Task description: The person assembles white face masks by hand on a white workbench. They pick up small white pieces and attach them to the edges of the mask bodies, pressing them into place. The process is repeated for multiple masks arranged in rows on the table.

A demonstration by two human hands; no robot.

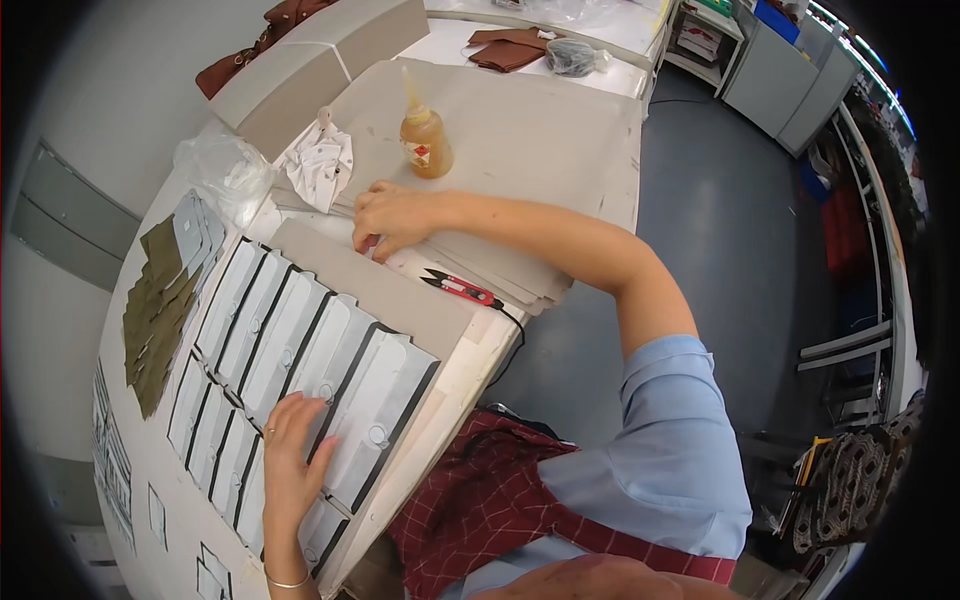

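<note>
My left hand [290, 462] lies over several rows of pale grey-white pieces with black edges [290, 340], its thumb apart from the fingers. Each piece that shows clearly carries a small round mark. Farther off, my right hand [397, 217] reaches across to the far edge of the grey board [345, 265] under the rows. Its fingers are curled down, and whatever sits between the fingertips is too small to make out. Red-handled thread snips [462, 288] lie just nearer than that hand. Beyond it a bottle of amber liquid with a pointed nozzle [427, 145] stands upright.
A crumpled white cloth [322, 163] and a clear plastic bag [225, 175] lie left of the bottle. Olive pieces [160, 310] are stacked at the left. Large grey sheets [540, 130] cover the far table, with a long grey block [310, 75] behind. Brown pieces [508, 48] lie farther back.
</note>
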